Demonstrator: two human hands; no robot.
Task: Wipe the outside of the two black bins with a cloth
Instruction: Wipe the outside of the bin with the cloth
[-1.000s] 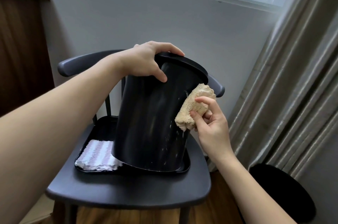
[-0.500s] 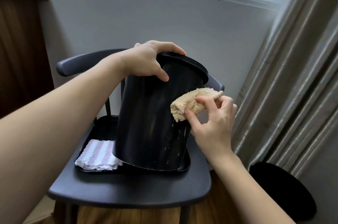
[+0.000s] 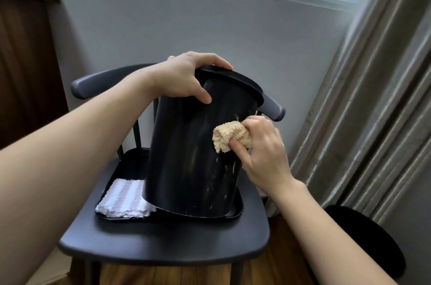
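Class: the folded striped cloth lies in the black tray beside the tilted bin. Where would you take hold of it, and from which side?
Probably pinch the striped cloth at its near left corner, coming from above on the left. The black bin, tilted by the left hand, overhangs its right edge, and the tray wall blocks a sideways approach.

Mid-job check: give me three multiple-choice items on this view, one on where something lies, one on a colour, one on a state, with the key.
1. Where does the striped cloth lie?
A. in the black tray on the chair
B. on the floor
C. over the chair back

2. What colour is the cloth in the right hand?
A. blue
B. beige
C. green

3. How does the black bin stand?
A. flat and upright
B. upside down
C. tilted, near bottom edge lifted

Key: 1 A, it sits in the tray beside the bin. 2 B, the bunched cloth is beige. 3 C, the left hand grips the rim and tips the bin.
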